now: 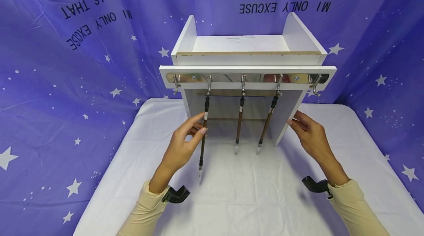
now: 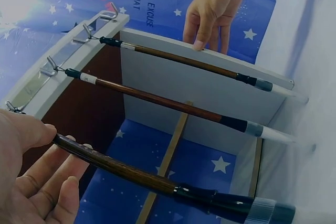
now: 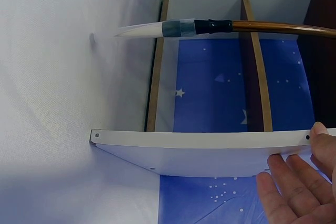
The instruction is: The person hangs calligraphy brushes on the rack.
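Observation:
Three writing brushes with dark brown handles and white tips hang from hooks on a white wooden rack [image 1: 248, 60]. My left hand [image 1: 180, 147] pinches the handle of the left brush [image 1: 202, 147] between thumb and fingers, just below its upper end. The middle brush [image 1: 239, 122] and the right brush [image 1: 266, 127] hang untouched, tips down. On the other side, my right hand [image 1: 311, 138] grips the front edge of the rack's side panel [image 3: 199, 139]; the thumb is on the edge and the fingers lie along the outer face.
A shiny metal strip [image 1: 222, 77] carries several hooks; the outermost left hook [image 1: 175, 84] and right hook [image 1: 316, 85] hold no brush. White cloth [image 1: 245, 199] covers the table. A purple star-printed curtain [image 1: 99, 44] surrounds the back and sides.

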Available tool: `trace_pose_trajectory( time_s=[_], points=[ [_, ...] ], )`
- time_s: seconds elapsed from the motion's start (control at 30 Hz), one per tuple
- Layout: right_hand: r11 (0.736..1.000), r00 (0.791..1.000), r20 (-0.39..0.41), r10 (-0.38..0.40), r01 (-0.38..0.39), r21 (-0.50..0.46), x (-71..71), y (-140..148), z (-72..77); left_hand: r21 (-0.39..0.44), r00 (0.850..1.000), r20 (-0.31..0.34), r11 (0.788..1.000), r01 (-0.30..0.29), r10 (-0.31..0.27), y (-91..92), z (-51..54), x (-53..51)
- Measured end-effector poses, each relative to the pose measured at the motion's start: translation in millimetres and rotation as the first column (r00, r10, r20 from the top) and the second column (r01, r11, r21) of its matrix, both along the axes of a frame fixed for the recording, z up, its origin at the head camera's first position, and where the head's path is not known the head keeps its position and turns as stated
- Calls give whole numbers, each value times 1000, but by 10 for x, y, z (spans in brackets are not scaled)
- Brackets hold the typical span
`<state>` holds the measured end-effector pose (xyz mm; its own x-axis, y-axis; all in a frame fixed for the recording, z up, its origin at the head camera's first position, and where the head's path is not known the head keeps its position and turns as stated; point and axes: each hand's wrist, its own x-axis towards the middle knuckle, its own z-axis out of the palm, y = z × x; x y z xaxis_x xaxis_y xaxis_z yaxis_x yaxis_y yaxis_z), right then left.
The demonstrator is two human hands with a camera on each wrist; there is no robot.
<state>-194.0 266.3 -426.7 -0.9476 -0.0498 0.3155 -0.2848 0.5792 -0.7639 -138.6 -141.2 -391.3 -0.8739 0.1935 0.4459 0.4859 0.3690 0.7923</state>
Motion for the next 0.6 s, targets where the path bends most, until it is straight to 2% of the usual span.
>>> trace_pose_trajectory(
  time_s=[0.37, 0.6],
  points=[
    [1000, 1000, -5, 6, -6, -1, 5, 5, 5, 0, 1000, 25, 1000, 0, 0, 2, -69, -75],
    [1000, 1000, -1, 5, -5, 0, -1, 3, 7, -19, 1000, 8, 1000, -7, 7, 5, -109, -115]
  ],
)
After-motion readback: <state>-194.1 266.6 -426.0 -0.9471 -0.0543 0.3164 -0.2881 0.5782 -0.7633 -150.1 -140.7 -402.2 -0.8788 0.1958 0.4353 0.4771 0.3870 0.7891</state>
